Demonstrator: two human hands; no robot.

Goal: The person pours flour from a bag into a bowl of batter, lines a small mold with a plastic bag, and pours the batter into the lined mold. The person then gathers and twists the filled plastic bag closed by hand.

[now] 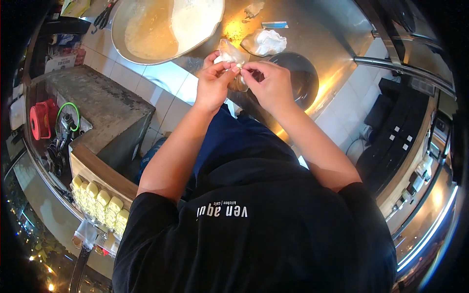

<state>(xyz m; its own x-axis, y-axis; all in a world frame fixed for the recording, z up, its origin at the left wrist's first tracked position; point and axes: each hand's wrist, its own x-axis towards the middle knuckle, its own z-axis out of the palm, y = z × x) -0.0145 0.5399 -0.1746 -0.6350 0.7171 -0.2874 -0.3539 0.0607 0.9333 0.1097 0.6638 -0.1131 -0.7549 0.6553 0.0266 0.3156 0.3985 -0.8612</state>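
Observation:
Both hands meet over the near edge of a metal counter. My left hand (213,84) pinches a small clear plastic bag (231,52) with something pale inside. My right hand (269,80) has its thumb and fingertips closed at the bag's gathered middle, touching the left fingertips. The bag's lower part hangs below the fingers, partly hidden. Just beyond the hands lies another clear bag with white contents (269,42), and a dark round pan or lid (305,73) is behind my right hand.
A large metal basin (141,57) holding white powder stands at the upper left of the counter. A blue-and-white packet (274,25) lies at the back. Left are a concrete ledge (102,102), a red reel (43,119) and several yellow-capped bottles (101,200).

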